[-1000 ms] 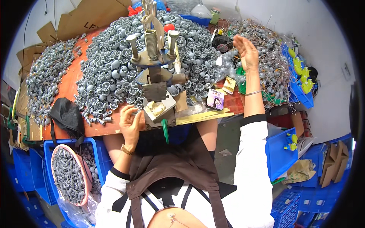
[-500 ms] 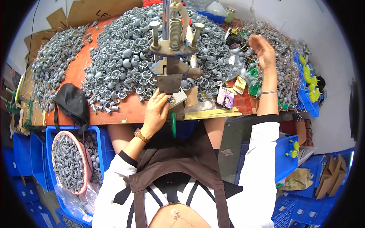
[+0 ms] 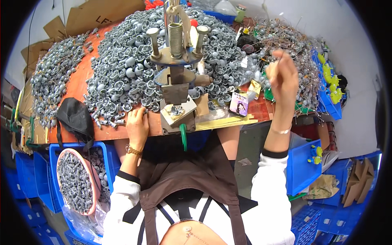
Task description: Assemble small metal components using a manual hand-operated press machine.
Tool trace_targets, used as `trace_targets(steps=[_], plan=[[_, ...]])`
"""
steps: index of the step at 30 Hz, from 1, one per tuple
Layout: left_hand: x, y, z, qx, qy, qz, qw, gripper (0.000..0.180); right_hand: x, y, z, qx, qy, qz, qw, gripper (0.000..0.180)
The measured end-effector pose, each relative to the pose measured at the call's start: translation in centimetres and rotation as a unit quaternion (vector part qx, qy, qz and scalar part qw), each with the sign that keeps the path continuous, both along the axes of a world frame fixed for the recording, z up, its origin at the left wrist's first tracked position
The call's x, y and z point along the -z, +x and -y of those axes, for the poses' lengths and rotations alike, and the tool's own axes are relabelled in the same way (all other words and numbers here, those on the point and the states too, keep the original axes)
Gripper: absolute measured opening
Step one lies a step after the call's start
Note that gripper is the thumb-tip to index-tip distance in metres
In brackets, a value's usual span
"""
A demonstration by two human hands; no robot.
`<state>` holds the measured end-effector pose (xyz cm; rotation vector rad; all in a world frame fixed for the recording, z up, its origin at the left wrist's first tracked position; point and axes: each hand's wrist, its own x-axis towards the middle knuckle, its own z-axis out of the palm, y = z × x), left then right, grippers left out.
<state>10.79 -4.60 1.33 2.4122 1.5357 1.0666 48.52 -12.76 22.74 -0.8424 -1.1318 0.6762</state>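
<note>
A bench press (image 3: 175,57) with a coil spring and two upright bolts stands before me. Below its ram lies a pale jig block (image 3: 188,109) with a small grey plastic part (image 3: 177,110) seated in it. Left of the press, my left hand (image 3: 137,126) rests at the table's front edge, fingers curled beside small grey tubular pieces (image 3: 107,121); anything under them is hidden. My right hand (image 3: 282,77) is raised in front of a heap of grey balls on thin wires (image 3: 300,67). Its fingers are bent together and slightly blurred, so their contents are unclear.
A large heap of grey cup-shaped parts (image 3: 118,69) covers the red table (image 3: 83,79). A black bag (image 3: 75,118) hangs over the left front edge, above a blue crate (image 3: 54,163) holding a pink basin (image 3: 96,190). A small picture box (image 3: 239,103) lies right of the press.
My left hand has left the jig under the ram and moved left to the table edge. My right hand has come slightly lower and its fingers have bent. The grey part in the jig now shows.
</note>
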Motion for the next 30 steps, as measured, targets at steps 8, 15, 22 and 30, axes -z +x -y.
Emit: trace_targets(steps=[8, 15, 22, 30], plan=[[-0.8, -0.6, 2.1, 0.047, -0.026, 0.136, 0.989, 0.015, 10.1, -10.1, 5.7, -0.272, -0.244, 0.052, 0.929, 0.014], [-3.0, -0.3, 3.7, 0.079, -0.452, 0.622, 0.634, 0.027, 15.3, -17.7, 3.4, -0.08, -0.16, 0.179, 0.968, 0.008], [-2.9, 0.4, 3.5, 0.061, -0.509, 0.673, 0.533, 0.038, 15.8, -18.4, 2.1, 0.011, -0.106, 0.284, 0.953, 0.011], [-4.5, 0.4, 3.6, 0.12, -0.49, 0.63, 0.59, 0.033, 15.5, -18.1, 1.8, 0.051, -0.064, 0.367, 0.927, 0.007]])
